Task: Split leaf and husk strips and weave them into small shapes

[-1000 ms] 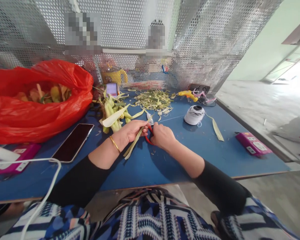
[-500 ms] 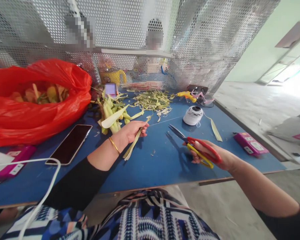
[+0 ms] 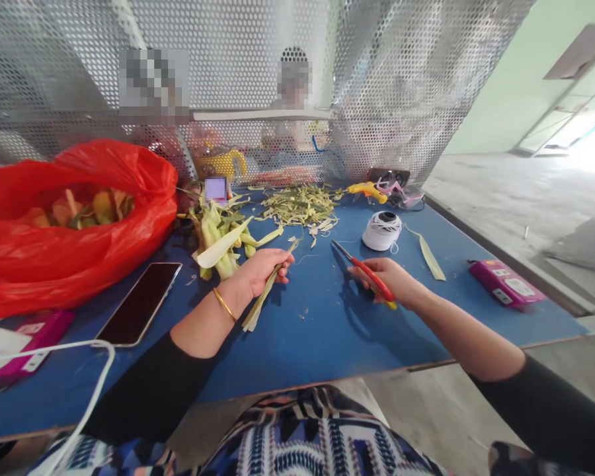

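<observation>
My left hand [image 3: 269, 268] is closed around a thin bundle of pale dried husk strips [image 3: 258, 307], which points down toward the table's near edge. A loose white thread [image 3: 307, 256] trails from near its fingertips. In my right hand [image 3: 394, 277] is a pair of scissors [image 3: 377, 281] with red and yellow handles; the blades look closed and point up and left. Behind the scissors stands a spool of white thread [image 3: 381, 235]. A pile of cut husk strips [image 3: 300, 205] lies beyond both hands, with larger husk leaves [image 3: 221, 244] by my left hand.
A red plastic bag [image 3: 79, 268] fills the left side, near a phone [image 3: 139, 304] and a white cable [image 3: 102, 380]. Pink packets [image 3: 508, 284] lie at both sides. A yellow glue gun [image 3: 367, 192] and glasses [image 3: 409, 197] are at the back, before a perforated metal screen [image 3: 238, 66] with people behind.
The thread, taut between my left hand and the spool before, now hangs slack on the table. My right hand has moved left with the scissors, whose handles have come together.
</observation>
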Demonstrator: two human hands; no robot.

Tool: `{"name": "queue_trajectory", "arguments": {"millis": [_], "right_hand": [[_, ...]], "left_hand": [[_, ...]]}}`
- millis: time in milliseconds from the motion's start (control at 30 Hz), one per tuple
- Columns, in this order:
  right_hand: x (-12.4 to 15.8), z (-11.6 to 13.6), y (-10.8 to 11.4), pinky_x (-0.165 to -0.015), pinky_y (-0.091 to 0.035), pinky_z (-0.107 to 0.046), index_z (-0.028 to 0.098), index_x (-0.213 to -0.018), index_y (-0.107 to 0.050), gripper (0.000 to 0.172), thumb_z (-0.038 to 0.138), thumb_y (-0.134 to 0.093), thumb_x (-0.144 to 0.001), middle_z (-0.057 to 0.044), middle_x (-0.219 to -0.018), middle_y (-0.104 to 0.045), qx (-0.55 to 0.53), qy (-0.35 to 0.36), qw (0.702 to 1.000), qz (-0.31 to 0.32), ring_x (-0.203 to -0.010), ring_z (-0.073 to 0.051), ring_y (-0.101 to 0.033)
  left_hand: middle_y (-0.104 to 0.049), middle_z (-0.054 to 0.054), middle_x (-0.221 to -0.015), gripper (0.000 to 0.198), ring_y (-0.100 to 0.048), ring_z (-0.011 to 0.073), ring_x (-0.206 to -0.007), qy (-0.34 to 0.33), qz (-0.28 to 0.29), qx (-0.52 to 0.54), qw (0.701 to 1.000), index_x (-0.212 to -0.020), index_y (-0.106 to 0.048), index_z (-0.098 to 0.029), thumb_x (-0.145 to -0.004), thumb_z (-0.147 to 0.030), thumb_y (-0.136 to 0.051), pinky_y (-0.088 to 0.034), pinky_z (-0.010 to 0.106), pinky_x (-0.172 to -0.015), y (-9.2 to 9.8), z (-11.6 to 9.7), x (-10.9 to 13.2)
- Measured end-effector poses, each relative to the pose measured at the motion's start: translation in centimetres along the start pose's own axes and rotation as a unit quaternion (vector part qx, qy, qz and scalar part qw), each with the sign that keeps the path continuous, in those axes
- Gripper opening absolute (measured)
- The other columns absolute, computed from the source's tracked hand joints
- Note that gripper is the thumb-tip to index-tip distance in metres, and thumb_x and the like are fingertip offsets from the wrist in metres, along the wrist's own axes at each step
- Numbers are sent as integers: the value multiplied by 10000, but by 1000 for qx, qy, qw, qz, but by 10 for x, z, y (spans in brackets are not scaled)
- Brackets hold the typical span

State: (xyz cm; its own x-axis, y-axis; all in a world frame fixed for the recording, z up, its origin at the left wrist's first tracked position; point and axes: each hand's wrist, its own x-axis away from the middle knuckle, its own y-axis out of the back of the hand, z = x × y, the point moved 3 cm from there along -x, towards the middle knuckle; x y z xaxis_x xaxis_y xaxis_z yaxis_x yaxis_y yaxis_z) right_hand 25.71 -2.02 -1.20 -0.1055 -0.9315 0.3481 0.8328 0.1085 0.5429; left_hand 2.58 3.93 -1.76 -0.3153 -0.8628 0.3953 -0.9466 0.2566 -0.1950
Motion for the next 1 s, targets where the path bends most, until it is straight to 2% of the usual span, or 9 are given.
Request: {"name": "queue_trajectory", "arguments": {"millis": [67, 167, 267, 333, 400, 467, 600, 733, 1000], "right_hand": [[5, 3, 1, -484, -435, -274, 171, -869, -633, 357, 518, -592, -798, -4, -593, -575, 171, 46, 983, -45, -493, -154, -558], [19, 11, 0, -583, -441, -313, 150, -973, -641, 276, 379, -587, -828, -102, -743, -670, 429, 88, 897, -69, -712, -259, -661], [24, 29, 0, -613, -464, -347, 120, -895, -669, 204, 298, -588, -835, -193, -870, -681, 529, 108, 840, -58, -783, -314, -685], [18, 48, -2, -650, -485, -368, 123, -861, -686, 177, 263, -579, -842, -192, -901, -684, 490, 149, 856, -74, -802, -313, -686], [7, 69, -10, -701, -506, -348, 161, -963, -680, 181, 250, -582, -841, -131, -966, -700, 331, 232, 913, -61, -805, -250, -687], [-8, 82, -27, -623, -523, -286, 187, -1078, -631, 276, 230, -594, -808, -88, -1088, -686, 87, 244, 965, 44, -708, -166, -684], [-30, 84, -68, -521, -499, -218, 154, -916, -620, 223, 240, -640, -712, -50, -894, -707, -167, 199, 938, 227, -642, -130, -670], [-42, 65, -73, -516, -479, -211, 155, -716, -601, 231, 365, -686, -672, 29, -597, -607, -224, 175, 946, 157, -510, -89, -590], [-41, 64, -48, -483, -334, -213, 183, -679, -578, 214, 360, -549, -796, 59, -524, -473, -75, 294, 953, 13, -484, -82, -423]], "left_hand": [[-458, -40, -524, 233, -409, 34, -376, -22, -13, -24, 999, -611, -575, -114, -836, -77, -527, -414, 145, -382, 3, -3, -1], [-459, -37, -520, 241, -405, 39, -374, -41, -10, -49, 998, -606, -578, -117, -838, -88, -519, -396, 151, -369, 7, -9, 0], [-455, -35, -511, 236, -395, 46, -369, -46, 9, -61, 997, -600, -582, -122, -830, -110, -528, -371, 163, -361, 8, -15, 5], [-454, -36, -513, 221, -397, 45, -375, -52, 16, -67, 996, -603, -581, -125, -819, -112, -532, -354, 162, -366, 7, -19, 10], [-459, -38, -518, 203, -405, 44, -381, -68, 19, -69, 995, -614, -582, -128, -812, -127, -536, -340, 158, -375, 6, -22, 14], [-466, -38, -521, 197, -411, 43, -382, -90, 19, -64, 994, -628, -583, -132, -816, -165, -535, -324, 155, -376, 4, -23, 16], [-464, -43, -524, 190, -404, 42, -382, -112, 28, -64, 991, -633, -580, -138, -803, -213, -543, -309, 156, -379, 1, -21, 14], [-458, -47, -529, 185, -399, 41, -383, -106, 28, -67, 992, -633, -584, -140, -782, -250, -584, -301, 161, -376, -1, -13, 8], [-476, -45, -572, 203, -411, 52, -419, -141, -51, -14, 989, -710, -655, -141, -765, -337, -651, -352, 188, -409, -6, -4, 4]]}}
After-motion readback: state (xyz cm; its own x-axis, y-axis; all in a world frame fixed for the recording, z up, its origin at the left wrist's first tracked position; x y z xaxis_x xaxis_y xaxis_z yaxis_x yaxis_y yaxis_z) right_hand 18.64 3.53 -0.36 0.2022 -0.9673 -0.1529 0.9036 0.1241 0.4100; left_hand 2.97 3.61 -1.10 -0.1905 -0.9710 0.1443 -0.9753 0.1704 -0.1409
